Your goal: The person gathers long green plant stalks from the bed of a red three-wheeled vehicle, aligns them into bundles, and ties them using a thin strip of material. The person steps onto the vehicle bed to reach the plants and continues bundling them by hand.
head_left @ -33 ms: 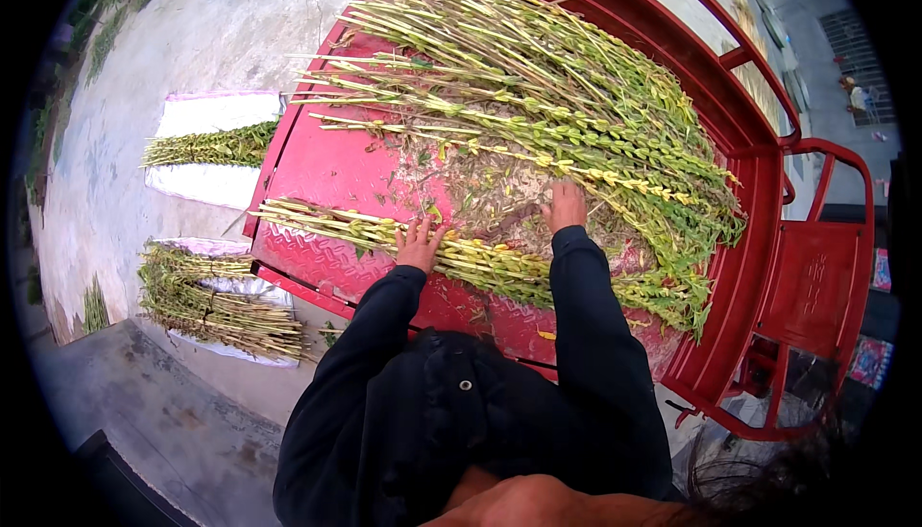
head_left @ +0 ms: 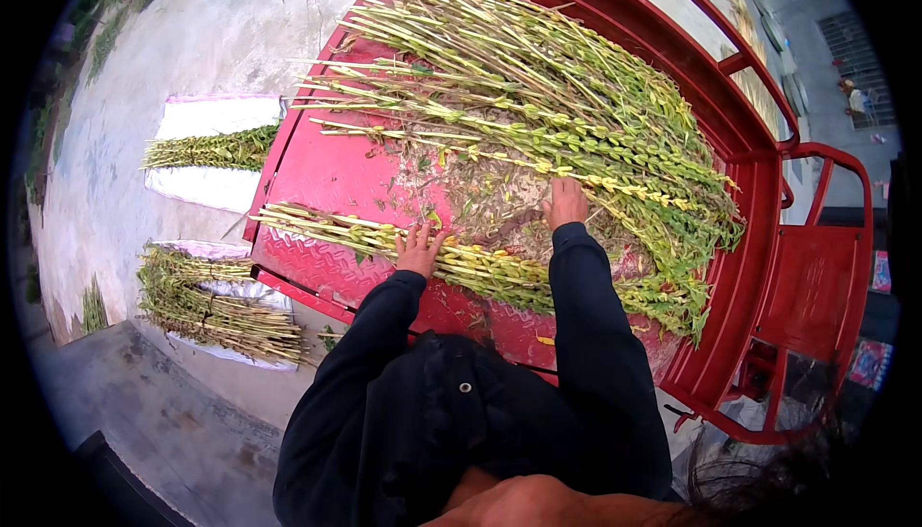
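A big heap of long green stalks with seed pods (head_left: 538,114) lies across the red metal cart bed (head_left: 327,177). A smaller bundle of the same stalks (head_left: 499,273) lies along the bed's near edge. My left hand (head_left: 420,249) rests flat on this bundle with its fingers spread. My right hand (head_left: 564,203) reaches farther in, to the near edge of the big heap, over a patch of dry chaff (head_left: 490,196). Its fingertips touch the stalks, and I cannot make out its grip. Both arms are in black sleeves.
On the concrete ground to the left, two white sheets carry stalk bundles, one farther off (head_left: 216,151) and one nearer (head_left: 216,311). The cart's red side rail (head_left: 740,133) curves round the far and right sides, with a red seat frame (head_left: 816,287) at the right.
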Available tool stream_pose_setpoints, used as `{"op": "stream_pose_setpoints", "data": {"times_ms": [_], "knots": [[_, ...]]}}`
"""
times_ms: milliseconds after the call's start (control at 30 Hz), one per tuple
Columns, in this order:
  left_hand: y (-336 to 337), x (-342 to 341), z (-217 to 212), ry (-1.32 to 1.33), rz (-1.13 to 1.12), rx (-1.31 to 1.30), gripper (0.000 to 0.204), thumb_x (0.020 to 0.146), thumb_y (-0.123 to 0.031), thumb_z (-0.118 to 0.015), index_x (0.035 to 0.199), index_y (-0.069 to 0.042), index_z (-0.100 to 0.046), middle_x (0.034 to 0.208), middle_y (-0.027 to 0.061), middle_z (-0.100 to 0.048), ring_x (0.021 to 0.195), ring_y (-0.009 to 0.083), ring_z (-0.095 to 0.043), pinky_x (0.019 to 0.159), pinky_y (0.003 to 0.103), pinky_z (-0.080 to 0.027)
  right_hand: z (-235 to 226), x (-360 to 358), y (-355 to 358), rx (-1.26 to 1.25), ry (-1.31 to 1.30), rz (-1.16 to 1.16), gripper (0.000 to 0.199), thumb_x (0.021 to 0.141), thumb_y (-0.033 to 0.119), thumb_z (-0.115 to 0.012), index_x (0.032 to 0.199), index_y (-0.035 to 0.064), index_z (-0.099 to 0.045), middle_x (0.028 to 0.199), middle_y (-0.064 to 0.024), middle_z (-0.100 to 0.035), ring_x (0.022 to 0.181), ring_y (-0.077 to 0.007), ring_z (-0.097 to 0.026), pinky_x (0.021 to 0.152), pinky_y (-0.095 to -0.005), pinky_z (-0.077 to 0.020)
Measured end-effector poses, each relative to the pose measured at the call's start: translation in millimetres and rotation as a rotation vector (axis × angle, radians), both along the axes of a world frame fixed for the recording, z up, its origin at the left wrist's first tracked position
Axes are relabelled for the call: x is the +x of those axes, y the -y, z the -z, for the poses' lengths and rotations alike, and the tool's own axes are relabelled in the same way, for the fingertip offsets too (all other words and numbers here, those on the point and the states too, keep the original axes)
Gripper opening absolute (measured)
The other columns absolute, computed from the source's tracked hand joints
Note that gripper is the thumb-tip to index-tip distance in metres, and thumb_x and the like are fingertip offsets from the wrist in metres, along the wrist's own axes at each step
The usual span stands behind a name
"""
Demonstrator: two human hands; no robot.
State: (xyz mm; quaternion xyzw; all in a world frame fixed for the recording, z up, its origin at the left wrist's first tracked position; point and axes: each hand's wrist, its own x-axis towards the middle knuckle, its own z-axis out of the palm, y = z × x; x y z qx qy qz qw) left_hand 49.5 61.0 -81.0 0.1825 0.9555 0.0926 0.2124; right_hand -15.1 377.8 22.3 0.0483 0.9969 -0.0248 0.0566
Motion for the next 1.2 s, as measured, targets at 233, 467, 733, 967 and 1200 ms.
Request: {"op": "stream_pose_setpoints", "data": {"times_ms": [233, 467, 733, 967, 1200], "knots": [[6.9, -10.0, -47.9, 0.121, 0.047, 0.005, 0.094, 0.056, -0.035, -0.080, 0.136, -0.029, -0.031, 0.146, 0.0124, -0.013, 0.131, 0.0341, -0.021, 0.099, 0.061, -0.023, -0.5, -97.3, 18.9, 0.237, -0.098, -0.150, 0.064, 0.066, 0.028, -0.077, 0.118, 0.0137, -0.042, 0.116, -0.0060, -0.044, 0.110, -0.0245, -0.042, 0.090, -0.0486, -0.0338], [7.8, -55.5, -10.1, 0.127, -0.362, 0.666, 0.094, 0.060, -0.033, -0.081, 0.134, -0.004, -0.031, 0.140, 0.0241, -0.020, 0.127, 0.0377, -0.029, 0.102, 0.039, -0.032, 33.6, -127.5, 14.0, 0.311, -0.067, -0.156, 0.011, 0.072, 0.013, -0.064, 0.082, 0.0114, -0.061, 0.087, -0.0064, -0.055, 0.082, -0.0238, -0.055, 0.080, -0.0472, -0.0320], [-22.0, -159.0, -19.9, 0.705, -1.194, 2.048, 0.083, 0.081, -0.026, -0.065, 0.142, -0.015, -0.009, 0.137, 0.0102, -0.029, 0.127, 0.0284, -0.030, 0.103, 0.043, -0.037, -1.0, -87.0, 6.4, 0.246, 0.004, -0.283, 0.030, 0.064, 0.027, -0.074, 0.086, 0.0117, -0.061, 0.088, -0.0065, -0.053, 0.084, -0.0237, -0.053, 0.082, -0.0456, -0.0316], [-24.4, -170.6, -18.6, 0.767, -1.277, 2.243, 0.062, 0.085, -0.023, -0.060, 0.136, -0.013, -0.027, 0.095, 0.0038, -0.054, 0.087, 0.0178, -0.056, 0.092, 0.039, -0.047, -33.3, -97.3, 8.5, -0.084, -0.175, -0.304, 0.046, 0.068, 0.029, -0.073, 0.107, 0.0106, -0.055, 0.104, -0.0081, -0.052, 0.098, -0.0270, -0.049, 0.082, -0.0438, -0.0366], [-23.5, -153.6, -19.5, 0.806, -1.419, 2.173, 0.059, 0.088, -0.024, -0.056, 0.137, -0.016, -0.025, 0.118, 0.0089, -0.047, 0.088, 0.0176, -0.053, 0.089, 0.038, -0.047, 5.1, -132.7, -8.8, 0.254, 0.042, -0.164, 0.029, 0.072, 0.024, -0.067, 0.095, 0.0093, -0.058, 0.097, -0.0090, -0.055, 0.095, -0.0274, -0.052, 0.080, -0.0454, -0.0400]]}}
